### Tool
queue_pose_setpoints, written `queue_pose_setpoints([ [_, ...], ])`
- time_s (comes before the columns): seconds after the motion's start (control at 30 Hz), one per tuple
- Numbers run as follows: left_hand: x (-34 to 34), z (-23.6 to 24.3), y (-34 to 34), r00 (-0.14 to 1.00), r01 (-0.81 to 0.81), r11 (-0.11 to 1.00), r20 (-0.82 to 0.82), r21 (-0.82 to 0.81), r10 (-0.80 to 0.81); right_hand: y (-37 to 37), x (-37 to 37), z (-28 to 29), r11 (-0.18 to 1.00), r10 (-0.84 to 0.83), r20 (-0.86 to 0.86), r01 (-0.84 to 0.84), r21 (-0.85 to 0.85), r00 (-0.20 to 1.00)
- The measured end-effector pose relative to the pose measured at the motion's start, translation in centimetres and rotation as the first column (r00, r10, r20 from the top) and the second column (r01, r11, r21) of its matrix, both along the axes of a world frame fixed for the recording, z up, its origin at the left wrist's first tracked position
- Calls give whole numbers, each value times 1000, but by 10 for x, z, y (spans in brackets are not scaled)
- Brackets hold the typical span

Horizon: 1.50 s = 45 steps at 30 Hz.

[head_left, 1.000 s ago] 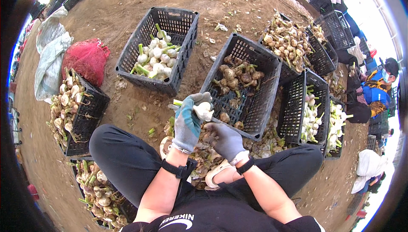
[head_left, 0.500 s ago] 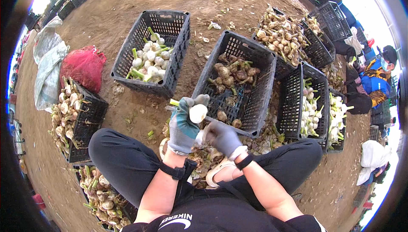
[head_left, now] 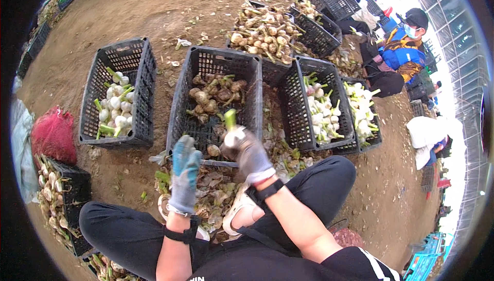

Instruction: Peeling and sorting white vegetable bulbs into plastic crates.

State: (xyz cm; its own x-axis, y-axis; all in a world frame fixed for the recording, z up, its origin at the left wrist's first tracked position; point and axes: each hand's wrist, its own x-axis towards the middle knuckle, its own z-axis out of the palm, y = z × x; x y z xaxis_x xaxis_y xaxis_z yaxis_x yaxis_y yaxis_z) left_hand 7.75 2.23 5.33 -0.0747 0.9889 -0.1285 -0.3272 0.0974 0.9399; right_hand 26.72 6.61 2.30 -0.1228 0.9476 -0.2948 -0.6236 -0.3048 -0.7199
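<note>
A peeled white garlic bulb [head_left: 234, 138] with a short green stem sits in the fingers of my right hand [head_left: 251, 158], which wears a grey glove. That hand is at the near edge of the middle black crate [head_left: 177, 96]. Inside this crate lie several unpeeled brownish garlic bulbs [head_left: 211, 98]. My left hand [head_left: 184, 170], in a grey and teal glove, is held up beside the crate's near left corner. Its fingers are stretched out and nothing shows in them. Peeled garlic skins [head_left: 211, 191] cover the ground below both hands.
To the left stands a black crate [head_left: 149, 91] of cleaned white garlic [head_left: 118, 107]. Two crates of white garlic [head_left: 324, 114] stand to the right, with heaped unpeeled garlic [head_left: 262, 31] behind. A red sack [head_left: 54, 136] lies far left. Another person [head_left: 401, 57] sits at the far right.
The garlic bulb has passed from my left hand to my right. My left hand has opened. The view has turned to the right, so the crates appear further left.
</note>
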Motion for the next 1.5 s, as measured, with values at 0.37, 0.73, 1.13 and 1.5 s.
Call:
queue_pose_setpoints([
  [0.37, -36, -19, 6, 879, -408, 900, 200, -154, 433, 63, 42, -24, 984, -1, 602, -105, 141, 798],
  [0.73, -36, -6, 9, 910, -364, 930, 192, -57, 368, 90, -53, -185, 275, -15, 691, -668, -692, -723],
  [1.13, -40, -21, -3, 970, -216, 972, 92, -88, 224, 96, -67, -32, 730, 81, 930, -614, -300, -359],
  [1.5, -63, 3, -15, 769, -149, 951, -572, 272, 285, 11, -110, 59, 749, 215, 946, -663, -1, 242],
])
